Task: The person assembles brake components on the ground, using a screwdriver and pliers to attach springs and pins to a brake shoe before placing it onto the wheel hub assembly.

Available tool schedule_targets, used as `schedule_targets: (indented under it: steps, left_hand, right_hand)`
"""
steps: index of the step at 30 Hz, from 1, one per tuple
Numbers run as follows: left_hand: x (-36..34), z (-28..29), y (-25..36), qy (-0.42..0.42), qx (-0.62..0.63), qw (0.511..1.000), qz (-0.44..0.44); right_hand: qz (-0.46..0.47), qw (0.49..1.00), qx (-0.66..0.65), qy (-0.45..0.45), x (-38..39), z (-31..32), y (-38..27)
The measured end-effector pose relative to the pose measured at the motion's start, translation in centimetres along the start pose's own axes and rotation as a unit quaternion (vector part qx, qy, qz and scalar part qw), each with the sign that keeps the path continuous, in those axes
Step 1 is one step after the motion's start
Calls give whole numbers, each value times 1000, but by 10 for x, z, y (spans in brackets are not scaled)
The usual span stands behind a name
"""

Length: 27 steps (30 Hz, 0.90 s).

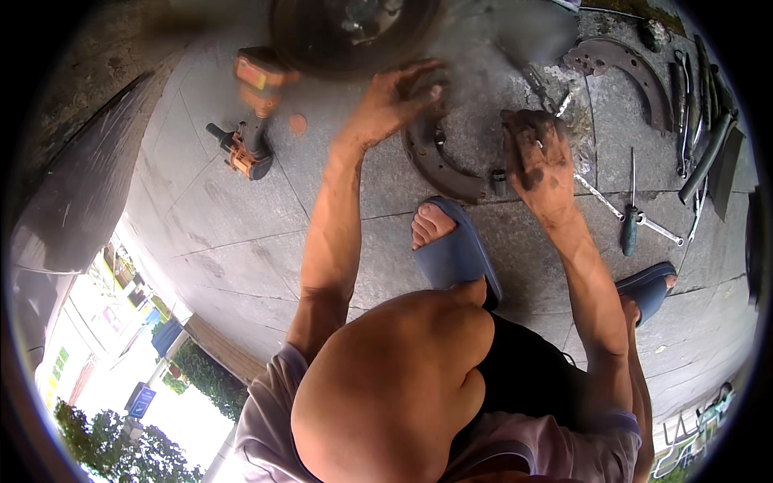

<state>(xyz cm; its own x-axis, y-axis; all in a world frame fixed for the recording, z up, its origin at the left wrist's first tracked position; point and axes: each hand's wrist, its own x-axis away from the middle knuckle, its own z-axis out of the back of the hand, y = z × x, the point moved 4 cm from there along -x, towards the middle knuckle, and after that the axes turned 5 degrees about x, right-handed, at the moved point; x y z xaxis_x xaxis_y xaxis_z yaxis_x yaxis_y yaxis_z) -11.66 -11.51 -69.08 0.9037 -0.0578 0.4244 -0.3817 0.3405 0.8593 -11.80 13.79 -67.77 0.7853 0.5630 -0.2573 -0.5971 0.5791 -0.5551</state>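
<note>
My left hand (pixel 398 105), grimy at the fingertips, is curled just below a dark wheel drum (pixel 358 36), at the top end of a curved brake shoe (pixel 443 173); what its fingers hold is blurred. My right hand (pixel 535 161), blackened with grease, has bent fingers right of that shoe, beside a small dark cylinder (pixel 498 181); whatever it grips is hidden. A metal tool with a jointed end (pixel 543 92) lies above the right hand, partly blurred.
An orange-black impact driver (pixel 245 153), drill (pixel 262 76), second brake shoe (pixel 628 72), screwdriver (pixel 629 229), wrenches (pixel 660 229) and several other tools (pixel 704 161) lie on grey paving (pixel 225 225). My sandalled feet (pixel 451 258) are below. A dark vehicle panel (pixel 64 193) borders the left.
</note>
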Motion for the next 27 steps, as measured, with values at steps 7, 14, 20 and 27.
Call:
schedule_targets:
  steps: [7, 14, 20, 27]
  left_hand:
    - [14, -3, 0, 53, 48, 997, 2]
    - [27, -7, -6, 116, 22, 993, -19]
    - [62, -17, 29, 130, 172, 975, -61]
    - [127, -17, 47, 215, 145, 958, -120]
  right_hand:
    - [-30, 981, 66, -181, 24, -25, -9]
    - [-36, 984, -78, -153, 3, -23, -12]
    - [-201, 861, -353, -305, -12, -57, -29]
    - [-96, 769, -388, -498, -32, -72, -66]
